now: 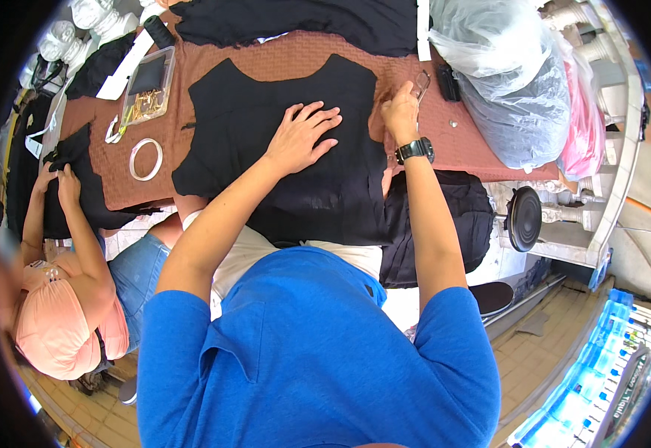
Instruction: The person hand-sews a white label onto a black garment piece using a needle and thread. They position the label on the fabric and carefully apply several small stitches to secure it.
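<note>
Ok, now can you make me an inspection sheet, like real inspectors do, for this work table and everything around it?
Surface: table with a textured brown cover.
Job's things: black cloth piece with a scooped far edge, spread out; scissors-like metal tool.
Clutter: clear box of gold-coloured bits, white ring, stuffed clear bag.
Hands: left hand spread on the black cloth piece; right hand curled near its right edge, at the metal tool, grip unclear.
Cables: nothing seen for certain.
Surroundings: person in a peach top at left; white railing at right.
</note>
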A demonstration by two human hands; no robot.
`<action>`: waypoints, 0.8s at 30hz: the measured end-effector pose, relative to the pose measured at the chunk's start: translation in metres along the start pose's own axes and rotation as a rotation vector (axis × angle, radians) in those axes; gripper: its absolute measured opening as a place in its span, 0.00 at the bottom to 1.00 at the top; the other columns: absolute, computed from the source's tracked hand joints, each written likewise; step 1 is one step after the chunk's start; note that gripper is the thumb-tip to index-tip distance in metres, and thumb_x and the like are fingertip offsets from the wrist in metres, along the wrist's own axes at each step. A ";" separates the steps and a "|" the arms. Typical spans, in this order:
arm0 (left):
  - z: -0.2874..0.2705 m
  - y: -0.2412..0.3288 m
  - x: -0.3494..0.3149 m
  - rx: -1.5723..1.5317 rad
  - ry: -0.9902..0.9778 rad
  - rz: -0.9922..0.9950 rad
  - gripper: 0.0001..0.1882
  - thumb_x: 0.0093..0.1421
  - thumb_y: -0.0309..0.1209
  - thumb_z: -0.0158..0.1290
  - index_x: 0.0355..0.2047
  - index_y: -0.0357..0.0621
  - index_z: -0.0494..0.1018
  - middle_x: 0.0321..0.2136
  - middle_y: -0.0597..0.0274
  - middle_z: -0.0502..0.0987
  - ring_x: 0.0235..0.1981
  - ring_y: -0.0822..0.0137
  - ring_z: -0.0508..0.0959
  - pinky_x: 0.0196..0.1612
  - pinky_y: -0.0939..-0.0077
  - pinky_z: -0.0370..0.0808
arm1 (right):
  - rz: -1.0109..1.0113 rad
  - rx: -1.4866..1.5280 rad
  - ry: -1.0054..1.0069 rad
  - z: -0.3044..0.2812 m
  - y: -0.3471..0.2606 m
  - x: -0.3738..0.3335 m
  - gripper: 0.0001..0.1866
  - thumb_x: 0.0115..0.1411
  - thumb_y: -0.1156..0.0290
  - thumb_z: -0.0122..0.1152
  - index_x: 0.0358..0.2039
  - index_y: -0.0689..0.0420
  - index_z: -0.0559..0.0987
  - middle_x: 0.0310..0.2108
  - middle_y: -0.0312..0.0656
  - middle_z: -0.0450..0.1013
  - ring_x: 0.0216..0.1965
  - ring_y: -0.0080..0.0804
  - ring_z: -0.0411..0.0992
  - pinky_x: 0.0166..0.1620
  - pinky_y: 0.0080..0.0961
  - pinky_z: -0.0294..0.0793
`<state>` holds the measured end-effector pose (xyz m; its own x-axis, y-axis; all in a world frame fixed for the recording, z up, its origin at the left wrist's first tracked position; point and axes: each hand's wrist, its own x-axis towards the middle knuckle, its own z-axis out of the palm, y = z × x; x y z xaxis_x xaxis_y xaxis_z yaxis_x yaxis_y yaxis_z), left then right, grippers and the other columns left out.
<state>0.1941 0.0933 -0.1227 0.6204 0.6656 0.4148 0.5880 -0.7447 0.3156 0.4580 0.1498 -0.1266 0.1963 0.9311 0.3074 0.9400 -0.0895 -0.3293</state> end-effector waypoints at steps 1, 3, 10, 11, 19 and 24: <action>-0.001 0.000 0.000 -0.005 0.000 0.003 0.23 0.66 0.44 0.54 0.58 0.50 0.73 0.62 0.68 0.70 0.66 0.59 0.64 0.67 0.52 0.58 | 0.018 0.002 -0.009 -0.002 -0.003 -0.002 0.21 0.51 0.80 0.65 0.42 0.65 0.65 0.39 0.64 0.74 0.42 0.60 0.75 0.46 0.47 0.76; 0.000 0.000 -0.001 -0.009 0.004 0.001 0.23 0.66 0.44 0.54 0.58 0.50 0.73 0.62 0.68 0.70 0.66 0.60 0.64 0.67 0.52 0.58 | -0.015 -0.065 0.015 -0.001 -0.008 -0.003 0.21 0.52 0.79 0.65 0.43 0.65 0.66 0.39 0.62 0.73 0.43 0.58 0.75 0.47 0.46 0.76; 0.001 0.000 -0.002 -0.005 -0.037 -0.011 0.24 0.66 0.44 0.53 0.60 0.52 0.71 0.64 0.69 0.68 0.67 0.60 0.62 0.68 0.53 0.55 | -0.090 -0.194 0.092 0.009 0.002 -0.001 0.19 0.53 0.79 0.63 0.43 0.64 0.66 0.38 0.59 0.74 0.42 0.57 0.75 0.47 0.44 0.76; 0.000 -0.001 -0.002 -0.007 -0.042 -0.014 0.24 0.66 0.44 0.53 0.60 0.52 0.71 0.64 0.69 0.68 0.67 0.60 0.62 0.69 0.53 0.55 | -0.065 -0.154 0.069 0.008 0.002 0.000 0.19 0.53 0.79 0.62 0.43 0.64 0.66 0.38 0.59 0.74 0.42 0.57 0.75 0.46 0.45 0.76; -0.002 0.000 -0.002 0.000 -0.064 -0.029 0.24 0.67 0.44 0.52 0.61 0.53 0.70 0.65 0.70 0.67 0.68 0.61 0.61 0.69 0.54 0.55 | -0.100 -0.216 0.065 -0.002 -0.017 0.000 0.18 0.55 0.81 0.60 0.44 0.65 0.65 0.38 0.62 0.73 0.42 0.58 0.76 0.45 0.45 0.78; -0.003 0.002 -0.002 -0.027 -0.056 -0.024 0.25 0.67 0.45 0.52 0.61 0.52 0.71 0.65 0.70 0.67 0.68 0.61 0.61 0.70 0.54 0.54 | -0.099 -0.158 0.107 0.013 0.005 0.004 0.20 0.53 0.80 0.63 0.44 0.64 0.64 0.36 0.61 0.74 0.41 0.60 0.76 0.45 0.47 0.78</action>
<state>0.1932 0.0904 -0.1204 0.6346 0.6845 0.3588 0.5894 -0.7290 0.3481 0.4598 0.1575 -0.1387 0.1211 0.8962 0.4267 0.9866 -0.0612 -0.1514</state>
